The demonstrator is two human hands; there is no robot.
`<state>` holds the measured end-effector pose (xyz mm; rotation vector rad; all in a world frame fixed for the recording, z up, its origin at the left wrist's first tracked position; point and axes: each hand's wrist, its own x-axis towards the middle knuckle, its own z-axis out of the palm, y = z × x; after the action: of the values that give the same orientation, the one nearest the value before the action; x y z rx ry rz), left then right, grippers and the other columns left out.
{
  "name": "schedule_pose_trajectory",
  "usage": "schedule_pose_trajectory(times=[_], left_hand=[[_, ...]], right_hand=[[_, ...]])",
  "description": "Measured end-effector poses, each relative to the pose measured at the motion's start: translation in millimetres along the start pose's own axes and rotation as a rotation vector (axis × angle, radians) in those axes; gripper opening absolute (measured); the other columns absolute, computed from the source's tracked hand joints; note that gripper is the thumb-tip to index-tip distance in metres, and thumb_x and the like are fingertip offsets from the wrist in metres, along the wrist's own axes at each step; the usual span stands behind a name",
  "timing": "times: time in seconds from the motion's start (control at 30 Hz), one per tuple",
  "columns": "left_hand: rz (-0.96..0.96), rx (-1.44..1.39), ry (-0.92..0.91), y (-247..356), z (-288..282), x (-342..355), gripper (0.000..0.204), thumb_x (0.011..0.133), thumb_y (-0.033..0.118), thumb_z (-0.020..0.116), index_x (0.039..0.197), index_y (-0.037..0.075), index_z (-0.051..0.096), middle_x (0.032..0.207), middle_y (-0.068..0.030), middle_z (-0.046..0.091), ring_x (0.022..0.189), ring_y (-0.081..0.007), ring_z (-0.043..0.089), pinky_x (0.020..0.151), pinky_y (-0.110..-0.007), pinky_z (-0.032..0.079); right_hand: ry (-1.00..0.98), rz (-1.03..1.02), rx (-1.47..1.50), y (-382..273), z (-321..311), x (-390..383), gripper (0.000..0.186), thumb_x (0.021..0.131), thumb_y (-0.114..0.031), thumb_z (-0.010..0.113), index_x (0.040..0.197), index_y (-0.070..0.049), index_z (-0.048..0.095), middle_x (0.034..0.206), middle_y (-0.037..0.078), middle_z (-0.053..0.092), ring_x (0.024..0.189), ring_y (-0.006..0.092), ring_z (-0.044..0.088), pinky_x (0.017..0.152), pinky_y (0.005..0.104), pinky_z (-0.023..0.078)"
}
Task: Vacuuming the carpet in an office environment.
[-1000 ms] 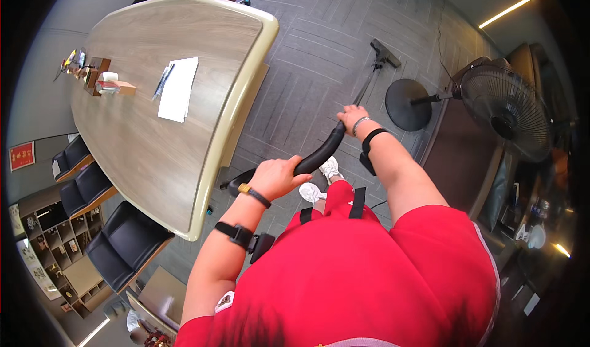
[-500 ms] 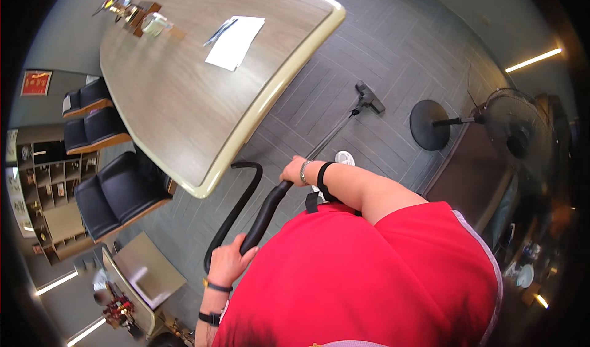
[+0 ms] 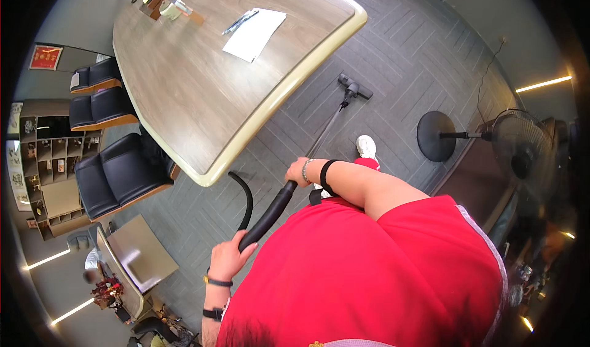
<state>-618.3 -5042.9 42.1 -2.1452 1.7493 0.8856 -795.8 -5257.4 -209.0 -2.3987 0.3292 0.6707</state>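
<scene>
My right hand (image 3: pixel 299 171) is closed around a vacuum cleaner wand, where its black handle (image 3: pixel 268 215) meets the thin metal tube (image 3: pixel 327 128). Lower down and to the left, my left hand (image 3: pixel 228 258) grips the rear end of the same handle. The tube slants forward to a dark floor head (image 3: pixel 354 89), which rests on the grey floor beside the table edge. A black hose (image 3: pixel 247 198) curves along the left of the handle. Part of it is hidden behind my left hand, and the vacuum's body is out of sight.
A large wooden table (image 3: pixel 184 95) with a pale rim holds papers (image 3: pixel 255 35). Black chairs (image 3: pixel 126 175) line its left side. A standing fan (image 3: pixel 437 136) is at the right. My white shoe (image 3: pixel 366 147) is on the floor. A second desk (image 3: pixel 144 261) stands lower left.
The floor head has shifted left, closer to the table edge. My white shoe has come forward and shows more. Both hands keep their hold on the wand.
</scene>
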Motion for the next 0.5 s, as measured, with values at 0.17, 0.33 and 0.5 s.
schedule_pose_trajectory(times=[0.17,0.33,0.5], left_hand=[[0.125,0.008,0.038,68.3,-16.0,92.1,0.045,0.090,0.051,0.063,0.118,0.015,0.062,0.081,-0.0160,0.071,0.078,-0.0392,0.068,0.068,-0.048,0.054],[0.273,0.040,-0.045,166.5,-35.6,206.7,0.049,0.091,0.055,0.060,0.118,0.014,0.059,0.083,-0.0158,0.071,0.080,-0.0390,0.068,0.070,-0.049,0.054],[0.437,0.137,-0.059,265.8,-54.7,311.0,0.051,0.092,0.056,0.059,0.122,0.014,0.058,0.087,-0.0187,0.070,0.083,-0.0409,0.068,0.072,-0.051,0.053]], right_hand=[[0.065,0.207,-0.016,92.0,-20.7,-52.1,0.038,0.069,-0.009,0.074,0.105,-0.021,0.069,0.104,0.002,0.070,0.112,0.0234,0.063,0.093,0.0437,0.047],[0.238,0.458,0.041,211.5,-25.7,-128.5,0.038,0.072,-0.011,0.075,0.109,-0.016,0.069,0.115,0.004,0.066,0.117,0.0231,0.059,0.095,0.0434,0.048],[0.300,0.618,0.022,329.7,-41.6,-193.8,0.049,0.070,-0.011,0.078,0.117,-0.018,0.064,0.125,0.002,0.061,0.126,0.0219,0.053,0.097,0.0443,0.048]])
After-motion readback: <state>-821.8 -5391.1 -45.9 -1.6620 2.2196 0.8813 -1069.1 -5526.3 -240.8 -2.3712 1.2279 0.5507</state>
